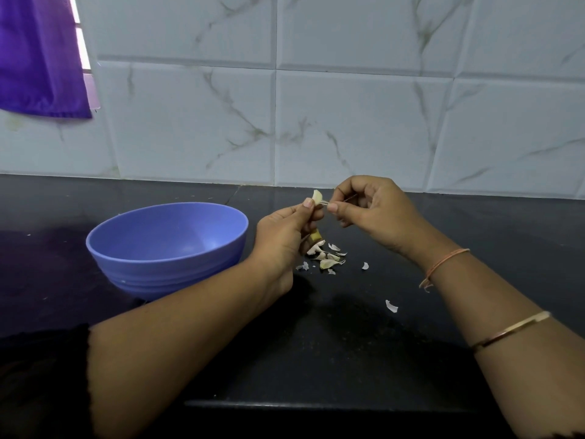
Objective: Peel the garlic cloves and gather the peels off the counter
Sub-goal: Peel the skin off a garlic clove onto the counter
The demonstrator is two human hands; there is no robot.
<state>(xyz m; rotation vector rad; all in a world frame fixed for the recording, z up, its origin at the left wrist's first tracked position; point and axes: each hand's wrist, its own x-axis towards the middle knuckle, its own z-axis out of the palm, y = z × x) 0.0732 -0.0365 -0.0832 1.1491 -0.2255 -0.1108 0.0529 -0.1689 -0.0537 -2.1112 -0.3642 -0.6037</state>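
Two forearms are reaching in from the near edge, the right one wearing one bangle and one thread nearer the wrist. Both hands are hovering over the dark counter, nearly touching each other. One left hand is curling its fingers and pinching one clove between thumb and forefinger, tip pointing up. One right hand, just right of it, is pinching a thin strip of skin coming off that clove, its other fingers curled in. Beneath the hands, peels are lying in one small heap of about eight pieces, with two more lying apart to the right and nearer. One blue bowl is sitting upright left of the left hand. One purple cloth is hanging at far left against the tiled wall.
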